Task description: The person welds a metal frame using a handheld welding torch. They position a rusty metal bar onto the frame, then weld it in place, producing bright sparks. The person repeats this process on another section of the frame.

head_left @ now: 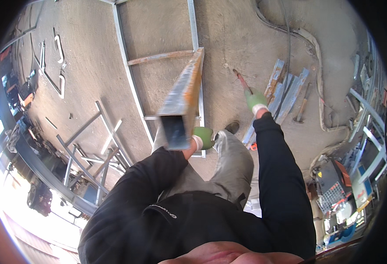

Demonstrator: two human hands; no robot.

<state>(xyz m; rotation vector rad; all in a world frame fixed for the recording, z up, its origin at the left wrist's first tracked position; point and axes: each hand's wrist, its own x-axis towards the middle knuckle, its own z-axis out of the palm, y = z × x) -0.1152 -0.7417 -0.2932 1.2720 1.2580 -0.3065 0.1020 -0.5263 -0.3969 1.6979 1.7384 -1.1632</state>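
Head view: at centre, a square steel tube (182, 99) is seemingly being positioned by the left hand (204, 137), its grip hidden; right of centre, a reddish rod (242, 82) is clenched by the right hand (255, 100). Steadying seems needed next.

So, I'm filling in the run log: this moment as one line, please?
Left hand: beside square metal tube, grip unclear | Right hand: gripping reddish rod | Floor: metal frame
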